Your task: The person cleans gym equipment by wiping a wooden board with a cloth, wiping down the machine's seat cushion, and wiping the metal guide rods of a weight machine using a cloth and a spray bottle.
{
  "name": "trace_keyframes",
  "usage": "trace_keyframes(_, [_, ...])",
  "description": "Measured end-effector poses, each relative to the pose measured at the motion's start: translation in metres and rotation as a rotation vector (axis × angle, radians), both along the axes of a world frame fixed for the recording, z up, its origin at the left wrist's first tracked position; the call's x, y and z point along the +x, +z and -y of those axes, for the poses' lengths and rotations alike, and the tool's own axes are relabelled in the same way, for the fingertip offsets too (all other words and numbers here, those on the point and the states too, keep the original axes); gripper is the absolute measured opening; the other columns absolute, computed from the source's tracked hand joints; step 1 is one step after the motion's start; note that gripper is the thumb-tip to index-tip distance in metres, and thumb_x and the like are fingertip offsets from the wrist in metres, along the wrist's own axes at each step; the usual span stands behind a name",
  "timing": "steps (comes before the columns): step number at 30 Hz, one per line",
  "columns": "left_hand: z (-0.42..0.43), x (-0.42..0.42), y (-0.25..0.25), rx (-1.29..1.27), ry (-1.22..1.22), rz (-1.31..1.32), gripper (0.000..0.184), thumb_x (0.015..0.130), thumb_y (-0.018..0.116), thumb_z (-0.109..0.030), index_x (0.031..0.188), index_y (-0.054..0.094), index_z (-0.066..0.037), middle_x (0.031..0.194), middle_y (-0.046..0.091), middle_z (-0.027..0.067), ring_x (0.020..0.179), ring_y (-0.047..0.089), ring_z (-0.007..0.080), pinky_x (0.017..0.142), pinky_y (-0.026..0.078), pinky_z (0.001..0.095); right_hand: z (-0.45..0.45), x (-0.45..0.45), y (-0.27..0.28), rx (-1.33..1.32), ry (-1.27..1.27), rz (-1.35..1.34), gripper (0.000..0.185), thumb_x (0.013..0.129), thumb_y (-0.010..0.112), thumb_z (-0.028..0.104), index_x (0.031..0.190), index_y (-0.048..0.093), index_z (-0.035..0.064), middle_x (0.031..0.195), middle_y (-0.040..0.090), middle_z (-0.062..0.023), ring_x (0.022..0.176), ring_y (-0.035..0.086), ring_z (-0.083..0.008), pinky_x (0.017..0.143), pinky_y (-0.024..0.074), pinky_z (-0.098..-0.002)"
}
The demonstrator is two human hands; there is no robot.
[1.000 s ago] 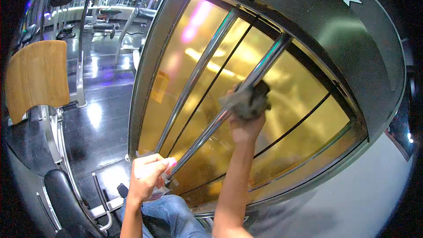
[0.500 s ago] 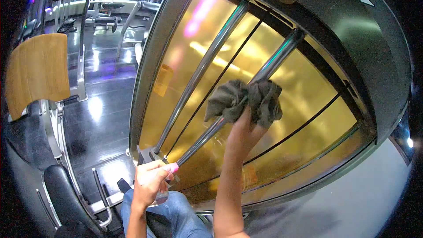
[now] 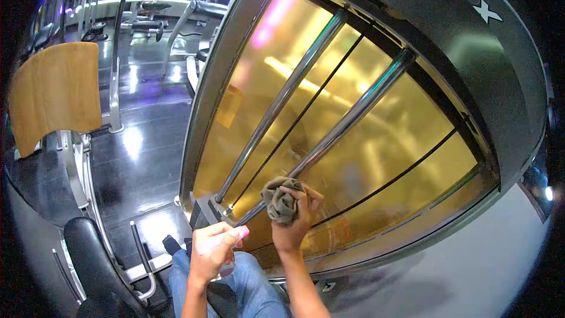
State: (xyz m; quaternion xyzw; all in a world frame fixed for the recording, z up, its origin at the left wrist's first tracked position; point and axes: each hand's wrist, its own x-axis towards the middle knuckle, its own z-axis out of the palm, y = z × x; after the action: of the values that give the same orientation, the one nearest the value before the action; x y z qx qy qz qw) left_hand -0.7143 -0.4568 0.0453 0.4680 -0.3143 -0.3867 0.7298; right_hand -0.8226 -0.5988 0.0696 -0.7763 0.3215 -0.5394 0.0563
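My right hand (image 3: 298, 215) grips a bunched dark grey cloth (image 3: 281, 200) against the lower part of a shiny metal guide rod (image 3: 347, 121). A second guide rod (image 3: 282, 100) runs parallel to its left, with a thin black cable (image 3: 309, 109) between the two. Behind them is a gold-coloured panel (image 3: 376, 147) in a dark machine frame. Lower left, my left hand (image 3: 210, 250) is closed round a spray bottle with a pink nozzle (image 3: 240, 232); most of the bottle is hidden by the fingers. At the rods' foot sits a grey metal block (image 3: 204, 212).
A wooden board (image 3: 56, 94) on a metal stand is at the left. Below it are a black padded seat (image 3: 94, 256) and a bent handle (image 3: 144, 259). More gym machines (image 3: 159, 20) stand at the back on the dark glossy floor (image 3: 141, 171). My jeans (image 3: 250, 285) show at the bottom.
My right hand has slid the cloth down the right rod, from about its middle to near its lower end. The left hand keeps the bottle. The view has shifted slightly.
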Motion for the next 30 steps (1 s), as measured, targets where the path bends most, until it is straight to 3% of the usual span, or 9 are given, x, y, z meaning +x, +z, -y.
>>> trace_keyframes(5, [-0.007, 0.005, 0.003, 0.024, -0.016, 0.006, 0.028, 0.090, 0.062, -0.023, 0.075, 0.066, 0.001, 0.061, 0.062, 0.0026, 0.045, 0.053, 0.0061, 0.043, 0.041, 0.0215, -0.006, 0.000, 0.086, -0.307, -0.109, -0.160, 0.036, 0.072, 0.077, 0.021, 0.107, 0.069, 0.0204, 0.126, 0.057, -0.0098, 0.113, 0.051, -0.0298, 0.097, 0.0368, -0.0408])
trace_keyframes(10, [-0.008, 0.004, 0.000, 0.028, -0.046, -0.008, 0.028, 0.090, 0.061, -0.022, 0.076, 0.066, 0.001, 0.063, 0.064, 0.0036, 0.046, 0.055, 0.0066, 0.044, 0.042, 0.0217, 0.018, 0.011, 0.120, -0.319, -0.125, -0.092, 0.033, 0.067, 0.075, 0.014, 0.100, 0.071, 0.0165, 0.120, 0.062, -0.0062, 0.107, 0.054, -0.0266, 0.092, 0.0408, -0.0367])
trace_keyframes(15, [-0.011, 0.007, -0.006, 0.038, -0.047, -0.022, 0.027, 0.090, 0.061, -0.022, 0.076, 0.066, 0.001, 0.065, 0.065, 0.0054, 0.046, 0.055, 0.0073, 0.044, 0.042, 0.0220, 0.025, 0.004, 0.089, -0.347, -0.149, -0.165, 0.036, 0.065, 0.074, 0.013, 0.099, 0.071, 0.0201, 0.114, 0.065, -0.0042, 0.103, 0.054, -0.0280, 0.087, 0.0414, -0.0357])
trace_keyframes(17, [-0.011, 0.009, -0.010, 0.041, -0.043, -0.015, 0.028, 0.090, 0.061, -0.022, 0.076, 0.066, 0.001, 0.065, 0.065, 0.0058, 0.046, 0.055, 0.0075, 0.044, 0.042, 0.0221, 0.023, -0.001, 0.064, -0.259, -0.159, -0.244, 0.034, 0.068, 0.075, 0.024, 0.101, 0.068, 0.0213, 0.121, 0.063, -0.0003, 0.099, 0.054, -0.0284, 0.086, 0.0440, -0.0393])
trace_keyframes(23, [-0.009, 0.008, -0.014, 0.033, -0.018, -0.055, 0.029, 0.090, 0.061, -0.024, 0.076, 0.065, 0.001, 0.065, 0.066, 0.0073, 0.046, 0.055, 0.0078, 0.044, 0.043, 0.0223, 0.029, -0.006, -0.026, -0.214, -0.027, -0.372, 0.035, 0.066, 0.077, 0.027, 0.100, 0.067, 0.0223, 0.125, 0.059, 0.0010, 0.097, 0.053, -0.0300, 0.084, 0.0449, -0.0421])
trace_keyframes(25, [-0.007, 0.008, -0.013, 0.030, -0.017, -0.060, 0.029, 0.090, 0.061, -0.024, 0.076, 0.065, 0.001, 0.065, 0.066, 0.0075, 0.046, 0.055, 0.0077, 0.044, 0.043, 0.0222, 0.025, -0.011, -0.026, -0.206, 0.049, -0.331, 0.037, 0.065, 0.078, 0.024, 0.100, 0.067, 0.0225, 0.124, 0.058, -0.0013, 0.098, 0.053, -0.0287, 0.085, 0.0448, -0.0436])
trace_keyframes(27, [-0.007, 0.007, -0.013, 0.059, -0.034, -0.015, 0.029, 0.090, 0.061, -0.024, 0.076, 0.065, 0.001, 0.064, 0.065, 0.0063, 0.046, 0.055, 0.0074, 0.045, 0.043, 0.0218, 0.031, -0.015, -0.028, -0.408, 0.016, -0.070, 0.036, 0.070, 0.078, 0.026, 0.103, 0.066, 0.0232, 0.119, 0.059, -0.0048, 0.099, 0.053, -0.0267, 0.085, 0.0446, -0.0435])
trace_keyframes(29, [-0.004, 0.005, -0.015, 0.058, -0.041, -0.009, 0.029, 0.090, 0.061, -0.024, 0.076, 0.065, 0.001, 0.064, 0.065, 0.0056, 0.046, 0.055, 0.0072, 0.045, 0.042, 0.0215, 0.031, 0.003, -0.004, -0.340, 0.025, 0.155, 0.029, 0.080, 0.072, 0.026, 0.107, 0.064, 0.0189, 0.114, 0.059, -0.0064, 0.108, 0.053, -0.0257, 0.091, 0.0429, -0.0467])
trace_keyframes(30, [-0.003, 0.003, -0.015, 0.051, -0.048, -0.003, 0.029, 0.090, 0.060, -0.024, 0.076, 0.066, 0.001, 0.064, 0.065, 0.0050, 0.046, 0.055, 0.0069, 0.045, 0.042, 0.0213, 0.023, 0.017, 0.030, -0.192, 0.132, 0.500, 0.028, 0.085, 0.068, 0.023, 0.112, 0.063, 0.0139, 0.120, 0.056, -0.0094, 0.111, 0.052, -0.0268, 0.097, 0.0409, -0.0433])
